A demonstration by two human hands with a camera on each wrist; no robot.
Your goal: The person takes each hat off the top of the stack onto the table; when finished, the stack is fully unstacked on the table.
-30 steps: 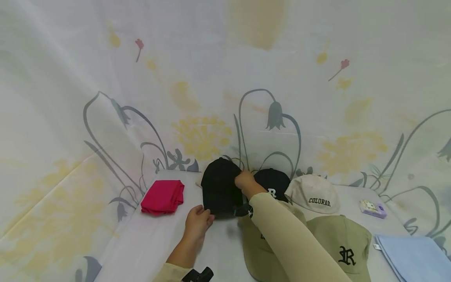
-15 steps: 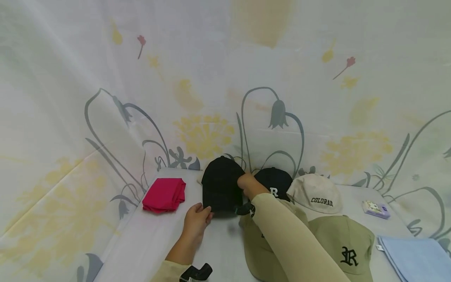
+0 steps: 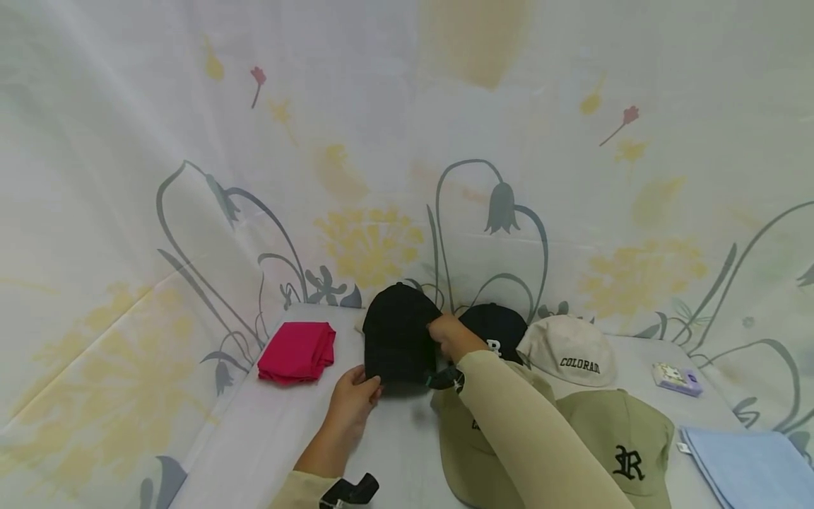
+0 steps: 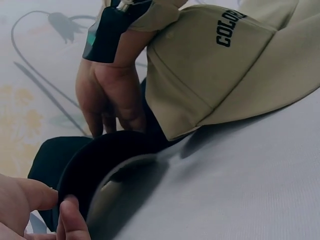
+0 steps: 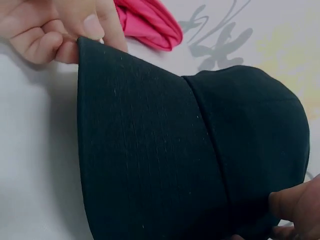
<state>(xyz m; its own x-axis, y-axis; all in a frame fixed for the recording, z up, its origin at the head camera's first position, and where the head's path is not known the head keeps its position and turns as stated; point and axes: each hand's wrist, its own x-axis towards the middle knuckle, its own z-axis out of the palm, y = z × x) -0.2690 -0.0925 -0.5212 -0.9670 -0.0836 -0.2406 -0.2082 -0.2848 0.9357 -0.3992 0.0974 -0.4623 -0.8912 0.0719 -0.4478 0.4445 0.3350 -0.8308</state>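
Note:
Between both hands is a plain black baseball cap (image 3: 399,332), its brim toward the person. My left hand (image 3: 352,397) pinches the brim's left corner between thumb and fingers, as the left wrist view also shows. On the other side my right hand (image 3: 450,335) grips the edge of the crown; in the right wrist view its thumb (image 5: 290,200) lies on the black cloth. A sliver of pale fabric (image 3: 360,322) peeks out behind the cap's left side. Below the right forearm lies an olive cap (image 3: 461,445) with lettering, partly covered by the sleeve.
Right of the hands sit a black cap (image 3: 492,326) with an R, a cream cap (image 3: 566,350) reading COLORADO and an olive cap (image 3: 617,438). A folded red cloth (image 3: 295,352) lies left. Farther right are a purple packet (image 3: 677,379) and a folded blue cloth (image 3: 750,463).
The left hand has moved slightly up and left, closing its thumb and fingers on the cap's brim corner. The right hand keeps its grip on the crown, and the cap has barely moved.

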